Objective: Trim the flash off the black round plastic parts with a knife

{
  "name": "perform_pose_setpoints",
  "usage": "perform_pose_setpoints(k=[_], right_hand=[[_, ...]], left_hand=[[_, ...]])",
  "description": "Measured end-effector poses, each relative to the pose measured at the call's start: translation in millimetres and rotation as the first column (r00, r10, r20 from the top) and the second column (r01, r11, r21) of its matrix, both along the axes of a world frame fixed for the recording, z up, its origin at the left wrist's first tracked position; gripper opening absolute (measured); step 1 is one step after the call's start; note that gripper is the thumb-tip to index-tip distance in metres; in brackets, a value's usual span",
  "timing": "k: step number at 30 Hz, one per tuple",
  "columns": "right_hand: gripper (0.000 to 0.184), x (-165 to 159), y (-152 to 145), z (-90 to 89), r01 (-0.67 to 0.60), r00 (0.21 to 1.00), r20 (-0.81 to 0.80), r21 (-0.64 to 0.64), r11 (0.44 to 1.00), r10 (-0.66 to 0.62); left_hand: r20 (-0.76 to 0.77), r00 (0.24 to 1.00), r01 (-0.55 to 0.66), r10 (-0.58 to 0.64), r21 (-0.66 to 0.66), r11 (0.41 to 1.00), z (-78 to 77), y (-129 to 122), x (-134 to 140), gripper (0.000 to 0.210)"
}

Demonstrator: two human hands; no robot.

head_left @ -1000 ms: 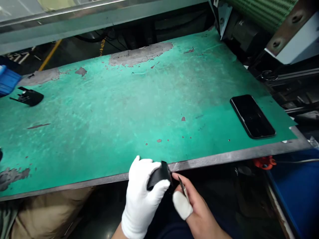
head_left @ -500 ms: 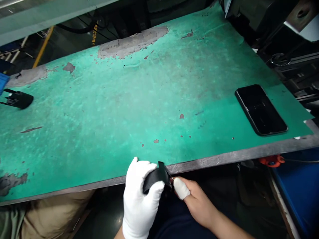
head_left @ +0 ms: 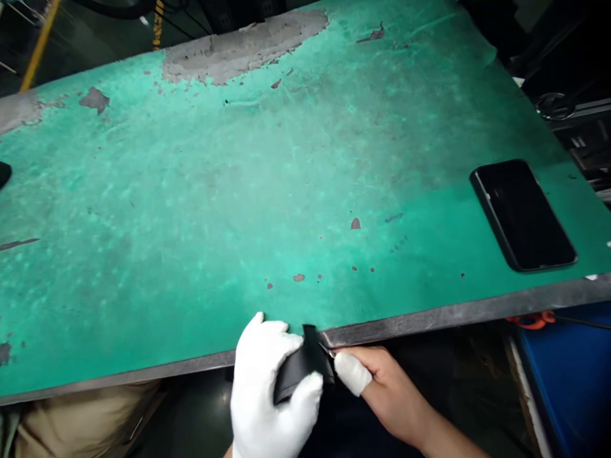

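My left hand (head_left: pixel 267 388), in a white glove, grips a black curved plastic part (head_left: pixel 303 369) at the table's near edge. A narrow tab of the part points up past the fingers. My right hand (head_left: pixel 382 381) is bare except for a white cover on the thumb. It pinches a thin pointed metal tool (head_left: pixel 326 349), whose tip lies against or very close to the part's right edge. The tool's handle is hidden inside the hand.
A green worn table top (head_left: pixel 214 191) with a grey edge spans the view. On its right lies a black phone (head_left: pixel 525 213). A dark object (head_left: pixel 4 173) shows at the left border. Below right are a blue surface (head_left: pixel 568 369) and an orange-red item (head_left: pixel 532 320). A person's tan-clothed leg (head_left: pixel 86 416) is at lower left.
The view has shifted, so the table's far items moved up and the left-side black object is mostly out of frame. Both hands keep their holds; the black part is tilted slightly differently.
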State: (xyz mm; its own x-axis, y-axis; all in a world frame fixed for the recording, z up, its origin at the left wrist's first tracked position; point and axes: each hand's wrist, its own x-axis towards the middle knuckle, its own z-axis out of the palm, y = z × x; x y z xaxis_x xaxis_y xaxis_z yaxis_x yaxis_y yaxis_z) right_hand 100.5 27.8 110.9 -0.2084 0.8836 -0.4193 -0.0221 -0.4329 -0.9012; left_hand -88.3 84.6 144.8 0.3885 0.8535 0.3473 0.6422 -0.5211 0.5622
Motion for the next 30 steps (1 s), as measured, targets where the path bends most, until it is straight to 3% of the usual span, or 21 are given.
perform_pose_setpoints(k=[11,20,23,27,30], right_hand=[[0.041,3,12,13.7,-0.04,0.999,0.029,-0.18,0.983,0.046],[0.042,-6,-4,5.4,0.061,0.997,0.057,-0.064,0.996,-0.058],[0.044,-8,-20,2.6,0.149,0.988,-0.03,-0.019,0.989,-0.15],[0.026,-11,-25,6.0,0.18,0.982,-0.059,0.054,0.982,-0.177],[0.053,-15,-19,6.7,0.101,0.991,0.071,0.158,0.982,-0.113]], left_hand=[[0.023,0.999,0.032,-0.031,-0.07,0.997,-3.3,3,-5,0.028],[0.009,1.0,-0.013,0.013,-0.023,1.0,1.0,2,2,0.022],[0.021,1.0,-0.023,0.023,-0.004,1.0,-1.2,-2,2,0.024],[0.028,0.999,-0.018,0.018,0.021,1.0,-5.2,-7,1,0.026],[0.028,0.998,-0.055,0.055,-0.009,0.998,-2.9,-8,3,0.025]])
